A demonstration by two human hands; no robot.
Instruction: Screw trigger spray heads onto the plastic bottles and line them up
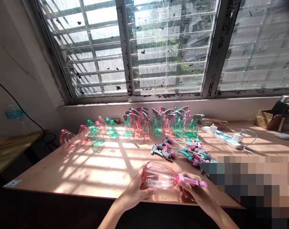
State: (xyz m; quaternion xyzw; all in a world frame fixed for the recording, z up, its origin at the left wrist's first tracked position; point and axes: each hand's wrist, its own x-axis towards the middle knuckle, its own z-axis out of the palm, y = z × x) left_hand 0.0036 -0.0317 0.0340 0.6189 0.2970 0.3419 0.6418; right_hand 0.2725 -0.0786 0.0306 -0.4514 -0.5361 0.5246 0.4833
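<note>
A clear pink spray bottle (160,175) lies sideways between my hands, just above the table's front edge. My left hand (138,186) is wrapped round its base. At the neck, my right hand (188,186) grips the pink spray head (193,182), whose trigger end points right. A thin dip tube runs inside the bottle. Beyond my hands lies a loose heap of grey, pink and teal spray heads (194,151), with a few more spray heads (163,151) to its left.
Bottles with spray heads (157,125) stand in rows along the window wall. Pink and green bottles without heads (96,136) stand at the back left. A white power strip (223,136) with plugs and cables, a cardboard box (265,119) and a blurred patch are on the right.
</note>
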